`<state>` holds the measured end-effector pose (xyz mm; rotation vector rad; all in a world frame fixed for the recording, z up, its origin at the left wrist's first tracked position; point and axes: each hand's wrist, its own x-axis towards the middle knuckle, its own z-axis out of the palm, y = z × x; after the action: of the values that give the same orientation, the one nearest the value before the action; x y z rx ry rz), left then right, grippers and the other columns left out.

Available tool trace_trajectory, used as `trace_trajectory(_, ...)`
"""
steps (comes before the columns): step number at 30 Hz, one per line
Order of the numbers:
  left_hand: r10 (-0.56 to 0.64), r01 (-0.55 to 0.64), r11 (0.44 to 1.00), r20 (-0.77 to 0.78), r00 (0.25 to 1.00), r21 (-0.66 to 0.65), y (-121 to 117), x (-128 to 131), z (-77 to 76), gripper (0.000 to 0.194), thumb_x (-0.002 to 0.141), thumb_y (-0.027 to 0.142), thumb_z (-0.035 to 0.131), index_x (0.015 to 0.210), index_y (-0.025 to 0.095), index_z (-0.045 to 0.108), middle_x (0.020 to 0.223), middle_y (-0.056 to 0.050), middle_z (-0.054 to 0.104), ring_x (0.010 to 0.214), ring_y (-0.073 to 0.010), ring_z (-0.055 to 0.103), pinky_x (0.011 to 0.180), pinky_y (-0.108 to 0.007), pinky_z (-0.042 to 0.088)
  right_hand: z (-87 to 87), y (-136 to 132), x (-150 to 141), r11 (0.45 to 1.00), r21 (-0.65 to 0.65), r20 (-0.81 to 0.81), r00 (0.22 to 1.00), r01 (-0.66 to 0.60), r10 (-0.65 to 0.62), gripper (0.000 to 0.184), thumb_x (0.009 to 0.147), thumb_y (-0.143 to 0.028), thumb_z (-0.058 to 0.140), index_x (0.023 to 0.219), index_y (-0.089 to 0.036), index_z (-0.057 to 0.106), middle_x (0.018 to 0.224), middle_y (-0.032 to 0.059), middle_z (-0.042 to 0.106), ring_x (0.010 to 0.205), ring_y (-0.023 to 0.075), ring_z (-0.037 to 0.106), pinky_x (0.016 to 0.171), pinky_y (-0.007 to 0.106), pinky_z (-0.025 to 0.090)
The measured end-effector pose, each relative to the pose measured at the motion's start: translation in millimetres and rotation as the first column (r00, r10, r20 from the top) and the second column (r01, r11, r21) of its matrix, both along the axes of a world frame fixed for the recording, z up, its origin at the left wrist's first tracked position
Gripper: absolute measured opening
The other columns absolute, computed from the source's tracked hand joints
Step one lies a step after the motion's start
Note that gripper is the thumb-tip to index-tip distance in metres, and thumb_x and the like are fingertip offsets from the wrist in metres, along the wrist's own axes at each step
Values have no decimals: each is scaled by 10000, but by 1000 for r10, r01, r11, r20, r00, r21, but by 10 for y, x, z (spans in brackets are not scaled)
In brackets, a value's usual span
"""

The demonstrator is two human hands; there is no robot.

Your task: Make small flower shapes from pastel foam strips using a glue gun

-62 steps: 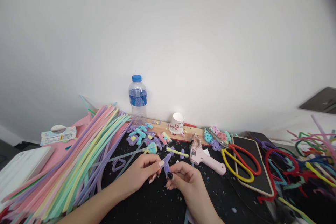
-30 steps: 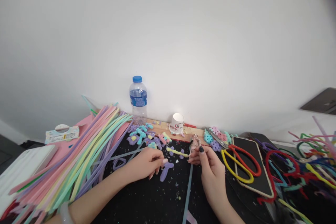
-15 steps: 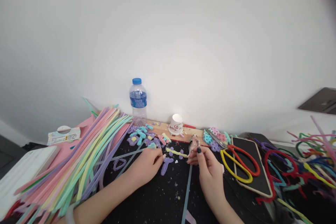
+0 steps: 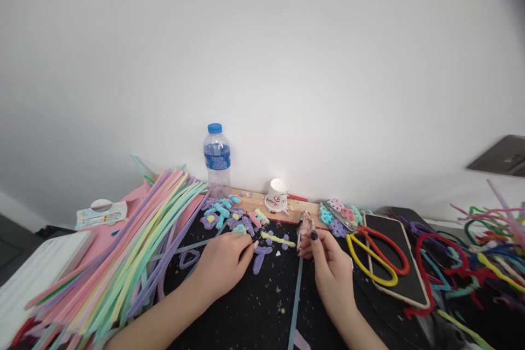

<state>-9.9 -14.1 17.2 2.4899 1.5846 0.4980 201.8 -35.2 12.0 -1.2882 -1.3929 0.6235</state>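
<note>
My left hand (image 4: 225,260) lies on the black mat with its fingers curled under and its thumb tip beside a purple pipe-cleaner piece (image 4: 260,259). Whatever those fingers may hold is hidden. My right hand (image 4: 330,260) has thumb and fingers pinched together next to a shiny, crumpled, pinkish object (image 4: 305,225); what is in the pinch is too small to make out. Between the hands, a short yellow pipe-cleaner strip (image 4: 277,238) lies by small purple pieces, its right end just short of my right fingertips.
Pastel pipe cleaners (image 4: 135,246) are heaped at left, near a water bottle (image 4: 217,158). Small shaped pieces (image 4: 223,213) lie behind my left hand. A paper cup (image 4: 276,196) stands by the wall. At right are scissors (image 4: 377,265) over a phone-like slab (image 4: 416,279), then tangled pipe cleaners (image 4: 463,257).
My right fingertips have drawn slightly away from the end of the yellow strip, toward me. My left hand has shifted a little. The whole view has moved slightly.
</note>
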Motion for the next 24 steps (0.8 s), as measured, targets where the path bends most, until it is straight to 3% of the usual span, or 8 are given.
trace_trajectory(4,6,-12,991,46,999,135,-21,-67,-2,318,900,264,369,669,188,574,639,-26,583,640,-172,549,581,-265,365,-3,-2,8,1000,7,18,1000,-9,9,225,906,-338,401,838,-180,548,692,17,593,583,134,576,569,228,491)
trace_trajectory(8,6,-47,958,144,990,283,-25,-131,-7,246,887,264,404,807,194,626,718,-44,605,702,-187,559,645,-284,413,13,6,13,1000,17,49,999,10,-11,218,900,-330,410,830,-181,552,665,12,593,574,136,573,564,223,480)
trace_trajectory(12,12,-78,948,211,977,308,-6,-165,20,179,859,305,475,884,192,613,789,-57,594,771,-213,557,698,-320,434,15,7,18,999,26,98,995,25,-28,208,900,-314,407,825,-183,550,651,5,591,566,133,568,560,219,468)
trace_trajectory(16,68,-133,973,315,947,191,-12,-201,111,271,796,421,562,929,188,592,849,-69,569,717,-208,546,638,-317,453,-12,-4,21,999,37,159,987,29,-35,201,902,-302,401,832,-186,549,653,1,593,564,134,568,567,227,455)
trace_trajectory(19,86,-117,992,445,891,42,-28,-236,194,248,823,420,514,911,200,587,778,-42,543,608,-172,508,574,-301,452,-34,-15,15,999,29,181,983,13,-18,197,903,-303,400,841,-191,550,664,-1,593,576,138,569,572,230,448)
trace_trajectory(21,90,-58,996,578,811,-72,-37,-259,231,234,869,377,427,916,208,582,709,-18,510,564,-155,494,554,-291,464,-45,-18,5,1000,12,180,984,-4,2,198,905,-308,396,840,-194,544,678,2,590,591,143,569,580,235,448)
trace_trajectory(24,149,60,971,778,610,-232,-51,-286,253,228,885,320,370,1000,220,539,727,-5,477,625,-156,550,580,-293,520,-69,-18,-8,1000,-9,181,983,-23,25,210,910,-322,387,820,-196,529,685,7,577,599,149,559,577,243,444)
